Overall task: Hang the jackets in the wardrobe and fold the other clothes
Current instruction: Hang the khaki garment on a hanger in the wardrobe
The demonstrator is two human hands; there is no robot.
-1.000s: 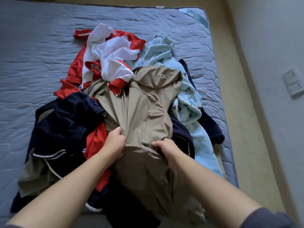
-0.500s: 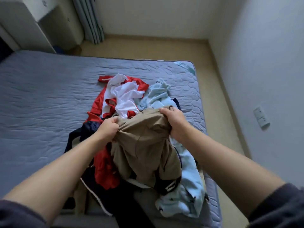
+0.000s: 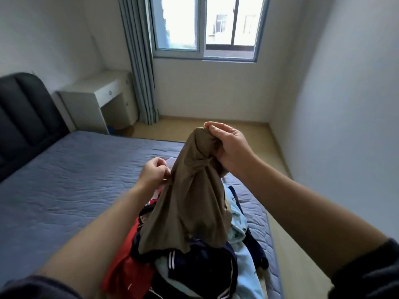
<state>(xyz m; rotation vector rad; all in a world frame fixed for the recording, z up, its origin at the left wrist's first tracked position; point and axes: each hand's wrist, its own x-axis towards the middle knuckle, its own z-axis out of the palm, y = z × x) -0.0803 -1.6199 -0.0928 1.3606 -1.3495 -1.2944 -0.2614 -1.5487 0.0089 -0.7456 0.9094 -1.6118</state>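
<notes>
Both hands' grips, right hand (image 3: 228, 147) and left hand (image 3: 154, 173), have lifted the khaki garment (image 3: 192, 201) off the pile (image 3: 194, 266).

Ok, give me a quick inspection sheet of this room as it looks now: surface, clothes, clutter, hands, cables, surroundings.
Surface: blue quilted mattress, left part bare.
Job's things: khaki garment held up; pile below holds red garment, navy striped garment, light blue garment.
Clutter: nothing seen.
Grippers: left hand pinches the khaki edge; right hand grips its top.
Cables: nothing seen.
Surroundings: white desk, curtain, window, dark headboard; no wardrobe in view.
</notes>
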